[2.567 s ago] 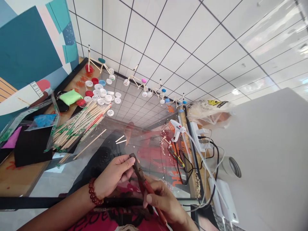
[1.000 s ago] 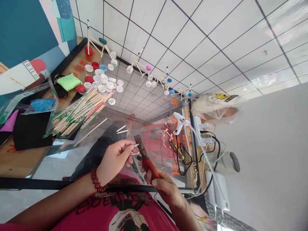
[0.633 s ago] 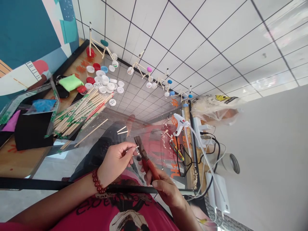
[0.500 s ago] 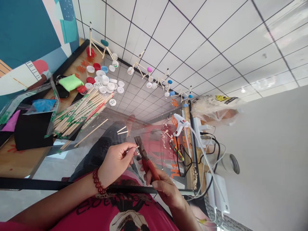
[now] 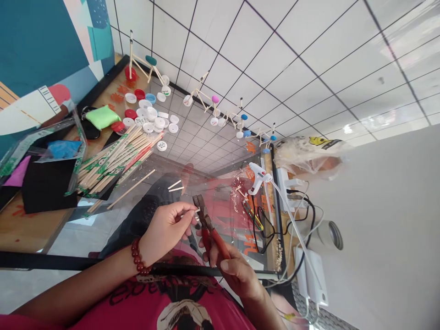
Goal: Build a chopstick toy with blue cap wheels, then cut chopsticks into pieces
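Note:
My left hand (image 5: 165, 231), with a red bead bracelet at the wrist, pinches a short thin wooden stick (image 5: 195, 211) between thumb and fingers. My right hand (image 5: 237, 272) is wrapped round the red handles of a pair of pliers (image 5: 205, 222). The dark jaws of the pliers are slightly apart and sit at the stick's free end. Both hands hover over a glass table top (image 5: 220, 201) near its front edge. Two short cut stick pieces (image 5: 176, 186) lie on the glass just beyond my hands.
A pile of long wooden sticks (image 5: 113, 162) and several bottle caps (image 5: 147, 121) lie at the left. Small stick-and-cap models (image 5: 206, 101) stand along the tiled wall. A white glue gun (image 5: 257, 176), cables and a power strip (image 5: 287, 188) sit at the right.
The pliers' jaws have moved up to the end of the stick and parted a little. My left hand keeps its pinch and has barely shifted.

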Action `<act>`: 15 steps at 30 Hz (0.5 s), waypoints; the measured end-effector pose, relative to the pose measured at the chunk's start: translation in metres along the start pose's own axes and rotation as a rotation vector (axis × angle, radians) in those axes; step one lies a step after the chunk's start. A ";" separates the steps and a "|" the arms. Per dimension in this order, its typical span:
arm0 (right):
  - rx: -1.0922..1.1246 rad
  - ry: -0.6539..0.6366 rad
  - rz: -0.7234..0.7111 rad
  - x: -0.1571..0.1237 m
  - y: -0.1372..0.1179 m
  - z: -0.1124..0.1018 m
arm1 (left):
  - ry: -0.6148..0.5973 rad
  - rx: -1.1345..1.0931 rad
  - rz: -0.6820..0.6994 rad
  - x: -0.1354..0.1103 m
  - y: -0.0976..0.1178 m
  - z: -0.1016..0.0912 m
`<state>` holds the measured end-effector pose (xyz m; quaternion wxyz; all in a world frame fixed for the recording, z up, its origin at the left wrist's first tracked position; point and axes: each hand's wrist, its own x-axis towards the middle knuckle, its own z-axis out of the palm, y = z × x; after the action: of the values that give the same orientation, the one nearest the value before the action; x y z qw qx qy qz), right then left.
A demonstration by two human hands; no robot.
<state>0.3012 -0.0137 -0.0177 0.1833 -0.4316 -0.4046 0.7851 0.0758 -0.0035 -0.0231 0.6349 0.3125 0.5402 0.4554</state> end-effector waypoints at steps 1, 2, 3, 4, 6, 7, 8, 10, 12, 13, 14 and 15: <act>-0.004 -0.002 -0.001 0.000 -0.001 0.000 | -0.002 0.004 0.005 0.000 0.000 0.000; -0.009 -0.004 -0.003 0.000 -0.001 0.001 | -0.005 0.010 0.011 0.000 0.000 0.000; -0.019 -0.004 -0.006 0.000 -0.002 0.001 | -0.009 0.017 0.015 -0.001 -0.001 -0.001; -0.034 -0.001 -0.012 0.000 -0.002 0.002 | -0.011 0.022 0.018 -0.001 -0.001 -0.001; -0.068 0.012 -0.023 0.000 -0.002 0.003 | -0.016 0.028 0.021 -0.001 -0.002 -0.001; -0.090 0.022 -0.028 0.001 -0.002 0.003 | -0.015 0.027 0.020 -0.001 -0.002 -0.002; -0.112 0.029 -0.033 0.001 -0.002 0.003 | -0.013 0.024 0.016 0.000 -0.002 -0.002; -0.135 0.031 -0.042 0.001 -0.002 0.003 | -0.011 0.016 0.006 0.000 -0.001 -0.003; -0.113 0.022 -0.057 0.000 0.000 0.001 | -0.022 -0.014 -0.004 0.002 0.000 -0.004; -0.088 0.018 -0.069 0.000 0.000 0.000 | -0.038 -0.051 -0.014 0.002 0.000 -0.004; -0.064 0.016 -0.081 0.000 0.001 -0.001 | -0.057 -0.102 -0.029 0.003 0.000 -0.004; -0.050 0.014 -0.091 -0.001 0.002 -0.003 | -0.074 -0.158 -0.050 0.004 -0.001 -0.004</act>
<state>0.3037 -0.0137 -0.0194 0.2111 -0.4226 -0.4419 0.7626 0.0719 -0.0003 -0.0261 0.6884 0.2644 0.4865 0.4686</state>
